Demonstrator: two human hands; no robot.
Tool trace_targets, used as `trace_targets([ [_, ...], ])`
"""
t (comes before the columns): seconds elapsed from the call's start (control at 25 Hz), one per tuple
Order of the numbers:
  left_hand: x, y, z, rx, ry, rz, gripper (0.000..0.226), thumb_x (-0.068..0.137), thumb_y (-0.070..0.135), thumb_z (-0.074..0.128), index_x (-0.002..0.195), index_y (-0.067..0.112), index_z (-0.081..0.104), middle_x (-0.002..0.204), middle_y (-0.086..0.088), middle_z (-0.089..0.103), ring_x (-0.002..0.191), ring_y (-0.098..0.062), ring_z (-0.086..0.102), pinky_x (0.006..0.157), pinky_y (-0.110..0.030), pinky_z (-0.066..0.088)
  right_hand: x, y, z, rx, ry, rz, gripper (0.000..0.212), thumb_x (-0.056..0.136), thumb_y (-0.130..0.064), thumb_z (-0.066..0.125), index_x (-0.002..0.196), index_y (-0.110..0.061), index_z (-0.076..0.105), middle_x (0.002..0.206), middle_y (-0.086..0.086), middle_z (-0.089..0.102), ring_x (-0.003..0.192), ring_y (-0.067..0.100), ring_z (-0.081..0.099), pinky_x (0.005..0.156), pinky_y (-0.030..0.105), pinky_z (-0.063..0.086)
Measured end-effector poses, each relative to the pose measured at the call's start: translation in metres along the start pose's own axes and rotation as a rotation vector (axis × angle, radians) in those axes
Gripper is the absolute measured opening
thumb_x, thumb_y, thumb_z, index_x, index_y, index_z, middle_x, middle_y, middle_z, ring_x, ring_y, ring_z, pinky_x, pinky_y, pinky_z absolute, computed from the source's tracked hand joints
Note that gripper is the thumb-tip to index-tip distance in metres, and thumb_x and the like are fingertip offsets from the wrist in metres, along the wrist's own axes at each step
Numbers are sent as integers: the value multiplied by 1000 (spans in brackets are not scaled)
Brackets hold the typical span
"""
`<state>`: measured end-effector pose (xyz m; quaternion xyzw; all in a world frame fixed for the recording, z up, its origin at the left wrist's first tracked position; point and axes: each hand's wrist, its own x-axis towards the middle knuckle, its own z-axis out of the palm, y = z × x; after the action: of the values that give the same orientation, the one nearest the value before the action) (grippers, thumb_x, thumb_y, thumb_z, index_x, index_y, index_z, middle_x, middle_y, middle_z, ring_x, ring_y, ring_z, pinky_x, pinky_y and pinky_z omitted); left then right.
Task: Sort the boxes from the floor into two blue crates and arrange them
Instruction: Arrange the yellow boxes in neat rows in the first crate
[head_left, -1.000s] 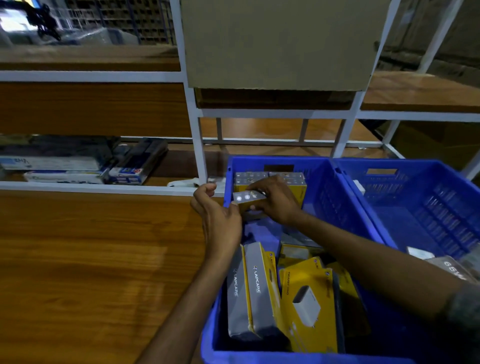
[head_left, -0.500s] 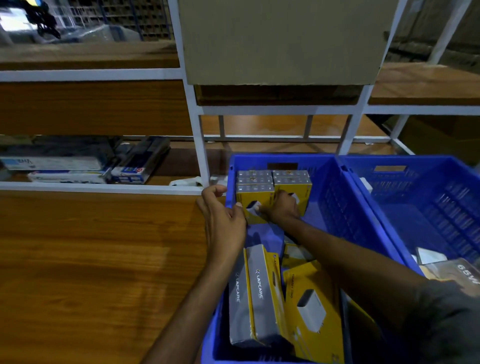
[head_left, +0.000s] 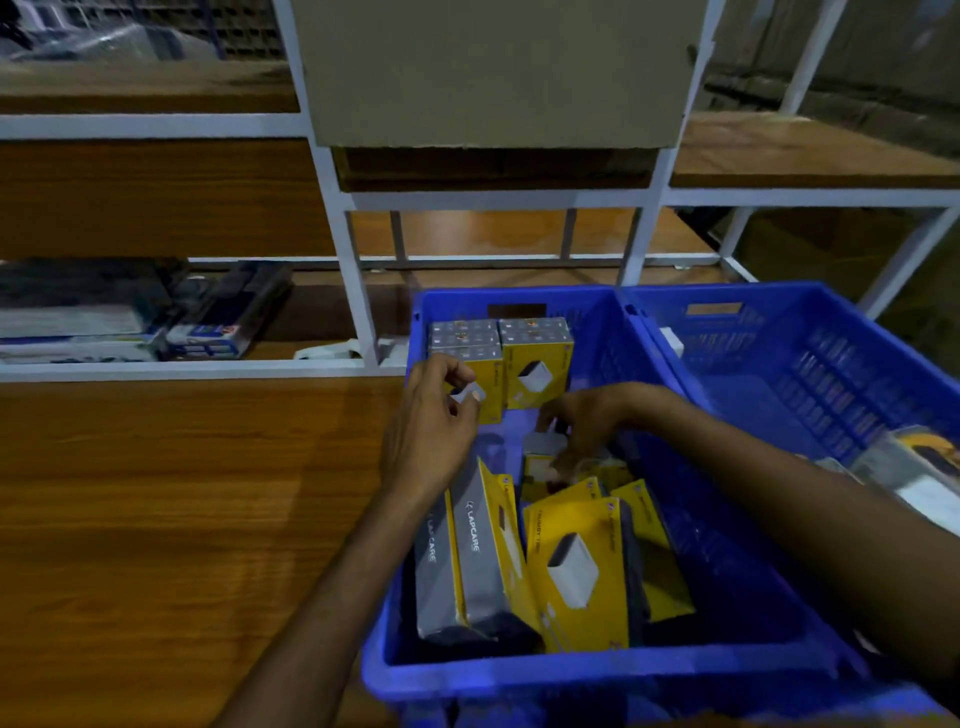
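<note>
My left hand (head_left: 431, 431) hovers, fingers loosely curled, holding nothing, right hand (head_left: 587, 426) lower, palm down, fingers curled round a small box (head_left: 543, 446), forearms bare.

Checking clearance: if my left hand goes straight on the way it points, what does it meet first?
Your left hand would probably meet the stack of yellow boxes at the blue crate's far end; it may already touch.
</note>
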<state>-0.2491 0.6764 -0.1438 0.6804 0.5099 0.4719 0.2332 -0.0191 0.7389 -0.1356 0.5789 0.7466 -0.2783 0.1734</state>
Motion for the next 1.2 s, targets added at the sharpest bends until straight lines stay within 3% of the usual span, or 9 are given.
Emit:
trace_targets([
  [0.16, -3, 0, 1, 21, -76, 36, 19, 94, 18, 67, 96, 33, 55, 102, 12, 56, 77, -10, 57, 73, -49, 54, -6, 11, 16, -192, 220, 33, 54, 77, -43, 86, 119, -16, 65, 107, 3, 70, 98, 26, 68, 84, 40, 58],
  [0.32, -1, 1, 1, -18, -82, 8, 13, 98, 20, 61, 104, 31, 58, 97, 10, 62, 80, -14, 63, 72, -51, 55, -28, 21, -8, 167, 450, -14, 30, 81, -40, 85, 82, -20, 62, 78, 1, 63, 78, 22, 62, 66, 34, 45],
  [0.48, -2, 4, 0, -21, -62, -34, 25, 104, 19, 53, 127, 28, 58, 106, 11, 66, 96, -7, 66, 81, -47, 58, -66, 20, -21, 916, 466, -219, 22, 93, -25, 75, 106, -7, 70, 81, -3, 71, 74, 10, 66, 74, 31, 48],
  [0.64, -4, 9, -1, -8, -158, 21, 31, 107, 20, 50, 136, 27, 55, 122, 4, 70, 107, -12, 68, 88, -44, 58, -79, 1, -15, 1229, 308, -411, 33, 105, -19, 53, 137, -11, 59, 124, 11, 72, 106, 21, 70, 93, 39, 58],
  [0.8, -9, 15, 2, -67, -266, 76, 37, 109, 34, 42, 141, 18, 51, 114, 5, 68, 102, -7, 68, 88, -48, 56, -78, -27, -4, 1197, 340, -428, 30, 109, -24, 44, 135, -17, 58, 118, 4, 72, 104, 16, 70, 90, 31, 60],
  [0.88, -8, 19, 1, -139, -328, 9, 61, 102, 51, 40, 158, 31, 25, 121, 22, 61, 104, 8, 64, 89, -30, 58, -75, -40, 7, 1089, 451, -408, 24, 107, -21, 51, 129, -22, 59, 113, -3, 72, 100, 6, 71, 90, 29, 61],
  [0.96, -6, 21, 2, -203, -329, -50, 70, 97, 61, 44, 158, 44, 12, 135, 22, 57, 113, 5, 63, 95, -28, 57, -73, -49, 15, 1071, 515, -399, 31, 103, -16, 59, 134, -17, 59, 117, 1, 73, 95, 5, 74, 83, 26, 63],
  [1.08, -4, 14, 4, -235, -186, -76, 66, 95, 66, 52, 152, 38, 34, 141, 12, 61, 123, -8, 62, 102, -45, 54, -72, -46, 14, 1360, 404, -347, 30, 105, -40, 52, 116, -17, 67, 106, 9, 75, 95, 21, 74, 83, 36, 62],
  [1.2, -2, 13, 3, -273, -82, -95, 58, 95, 62, 55, 143, 30, 49, 134, 10, 66, 120, -11, 64, 101, -49, 54, -71, -35, 8, 1433, 315, -400, 61, 91, -71, 57, 96, -11, 64, 91, 21, 62, 90, 45, 64, 90, 51, 54],
])
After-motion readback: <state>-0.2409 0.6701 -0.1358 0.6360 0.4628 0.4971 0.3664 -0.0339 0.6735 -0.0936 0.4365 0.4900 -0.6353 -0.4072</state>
